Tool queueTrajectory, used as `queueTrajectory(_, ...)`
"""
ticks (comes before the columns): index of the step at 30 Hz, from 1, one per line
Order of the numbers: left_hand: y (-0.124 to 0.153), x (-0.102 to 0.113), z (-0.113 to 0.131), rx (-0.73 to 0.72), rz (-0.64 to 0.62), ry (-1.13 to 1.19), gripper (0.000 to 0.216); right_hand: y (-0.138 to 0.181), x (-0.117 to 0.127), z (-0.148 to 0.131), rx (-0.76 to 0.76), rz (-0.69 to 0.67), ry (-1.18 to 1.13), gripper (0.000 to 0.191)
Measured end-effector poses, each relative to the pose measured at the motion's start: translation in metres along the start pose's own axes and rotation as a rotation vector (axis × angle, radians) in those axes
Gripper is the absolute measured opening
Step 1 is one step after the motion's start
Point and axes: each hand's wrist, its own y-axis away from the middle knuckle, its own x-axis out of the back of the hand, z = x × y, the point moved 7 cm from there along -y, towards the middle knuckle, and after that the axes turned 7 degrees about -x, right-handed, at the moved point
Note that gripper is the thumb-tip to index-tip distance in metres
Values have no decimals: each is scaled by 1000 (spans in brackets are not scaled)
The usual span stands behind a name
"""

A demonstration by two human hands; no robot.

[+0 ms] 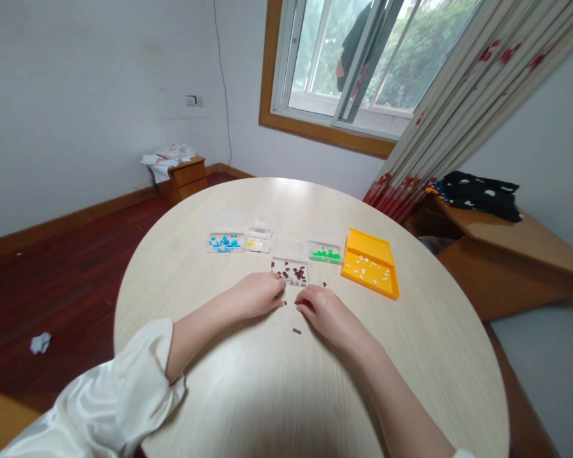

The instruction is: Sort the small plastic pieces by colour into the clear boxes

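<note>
- One brown piece (297,331) lies loose on the table (267,394) at six o'clock.
- Left hand (258,296) and right hand (327,312) curl, tips nearly meeting; a grip cannot be told.
- Clear tray (290,251) at twelve o'clock holds most brown pieces (295,274); orange tray (370,262) at two.

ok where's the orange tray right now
In the head view the orange tray lies right of centre on the round table, beside the clear box of green pieces and beyond the right hand.
</note>
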Motion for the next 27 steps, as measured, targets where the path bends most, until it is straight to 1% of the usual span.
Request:
queueTrajectory(4, -3, -6, -3, -11, 46, -22, 20, -1, -3, 1, -30, -13, 25, 13)
queueTrajectory(7, -5, -8, -4, -15, 45, -54, 23, 0, -3, -1, -34, -16, 48, 14)
queueTrajectory(11, -5, -7, -5, -17, 38, -61, 23, 2, -2, -3, -29, -18, 57, 16)
queueTrajectory(14, -5, -4, -4, -41, 62, -23, 20, 2, 0, -4, 5, 18, 21, 16)
queueTrajectory(16, -5, 1, -5, -47, 135, 16, 17, 2, 6, -5, 50, 91, -27, 15)
queueTrajectory(17, -5, 6, -5, -48, 196, 37, 16, 3, 11, -6, 79, 150, -57, 15)
queueTrajectory(20, -1, 21, -9, -49, 425, 102, 14, 6, 30, -8, 158, 393, -138, 12)
queueTrajectory(23, 4, 30, -14, -54, 613, 145, 12, 10, 42, -5, 176, 593, -168, 11)
queueTrajectory(25, 5, 30, -17, -61, 673, 161, 12, 9, 41, -1, 167, 668, -169, 12)
queueTrajectory(27, 5, 28, -19, -65, 696, 169, 11, 6, 37, 3, 169, 706, -166, 13)
